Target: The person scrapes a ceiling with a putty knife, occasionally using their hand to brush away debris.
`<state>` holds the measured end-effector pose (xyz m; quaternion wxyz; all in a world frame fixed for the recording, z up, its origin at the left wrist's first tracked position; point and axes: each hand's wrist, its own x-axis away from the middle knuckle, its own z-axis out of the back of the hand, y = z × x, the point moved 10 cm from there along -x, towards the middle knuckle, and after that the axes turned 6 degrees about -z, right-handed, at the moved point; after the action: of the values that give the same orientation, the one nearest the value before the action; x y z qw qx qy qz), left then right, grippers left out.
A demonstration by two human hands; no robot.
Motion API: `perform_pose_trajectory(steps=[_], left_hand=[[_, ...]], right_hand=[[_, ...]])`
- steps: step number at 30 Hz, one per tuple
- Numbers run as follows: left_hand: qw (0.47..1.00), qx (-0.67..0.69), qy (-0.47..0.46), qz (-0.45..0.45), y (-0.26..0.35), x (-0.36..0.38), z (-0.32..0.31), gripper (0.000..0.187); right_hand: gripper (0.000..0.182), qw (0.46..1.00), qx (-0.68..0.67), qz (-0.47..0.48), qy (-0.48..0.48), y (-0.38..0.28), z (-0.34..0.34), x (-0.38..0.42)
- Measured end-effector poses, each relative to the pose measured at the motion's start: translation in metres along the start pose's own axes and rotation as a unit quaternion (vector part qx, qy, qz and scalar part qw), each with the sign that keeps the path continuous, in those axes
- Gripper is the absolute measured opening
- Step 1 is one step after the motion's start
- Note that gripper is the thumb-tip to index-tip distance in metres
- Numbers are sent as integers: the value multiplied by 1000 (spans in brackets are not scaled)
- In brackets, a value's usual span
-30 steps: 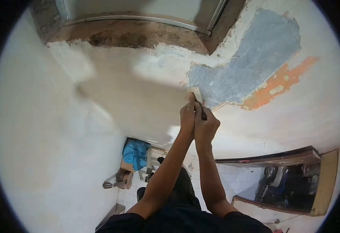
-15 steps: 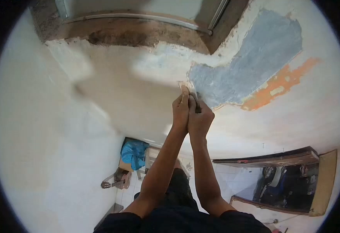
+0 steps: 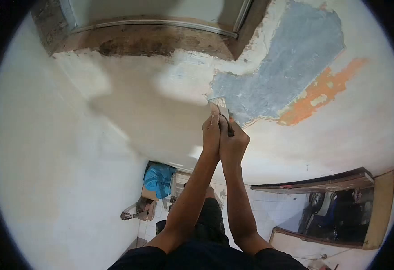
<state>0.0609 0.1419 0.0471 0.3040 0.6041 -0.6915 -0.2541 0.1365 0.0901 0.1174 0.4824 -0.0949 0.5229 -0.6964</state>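
Note:
Both arms reach up to a white plastered wall. My left hand [image 3: 211, 132] and my right hand [image 3: 233, 144] are pressed together around one scraper [image 3: 221, 112], a flat pale blade on a dark handle. The blade's edge lies against the wall at the lower left border of a bare grey patch [image 3: 278, 72]. An orange strip [image 3: 320, 92] of old paint runs along the grey patch's right side.
A rough brown recess with a metal frame [image 3: 161, 27] sits above. Below stand a blue bag [image 3: 158, 177], a guitar [image 3: 138, 211] on a white tiled floor, and a wooden-framed opening [image 3: 336, 207] at the right showing a parked vehicle.
The hands and scraper slid up and left along the grey patch's edge, then came back slightly right. The view shifted a little.

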Motion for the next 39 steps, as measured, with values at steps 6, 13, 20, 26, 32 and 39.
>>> perform_pose_trajectory(steps=[6,13,20,26,32,39], left_hand=[[997,13,-36,-72,13,-25,-2,43],[967,-213,-8,-137,25,-5,-3,43],[998,-18,-11,-59,38,-12,-2,43],[998,-63,23,-11,14,3,-2,44],[1000,18,2,-11,29,-14,1,47],[994,-73,74,14,7,0,10,49]], right_hand=[[21,998,-1,60,26,-18,-4,-18],[22,999,42,25,3,-13,2,-6],[19,995,38,68,58,-32,-10,-11],[18,997,39,64,31,-22,7,-3],[20,999,52,16,5,-30,-11,-15],[16,995,85,-47,-28,-6,-2,-2]])
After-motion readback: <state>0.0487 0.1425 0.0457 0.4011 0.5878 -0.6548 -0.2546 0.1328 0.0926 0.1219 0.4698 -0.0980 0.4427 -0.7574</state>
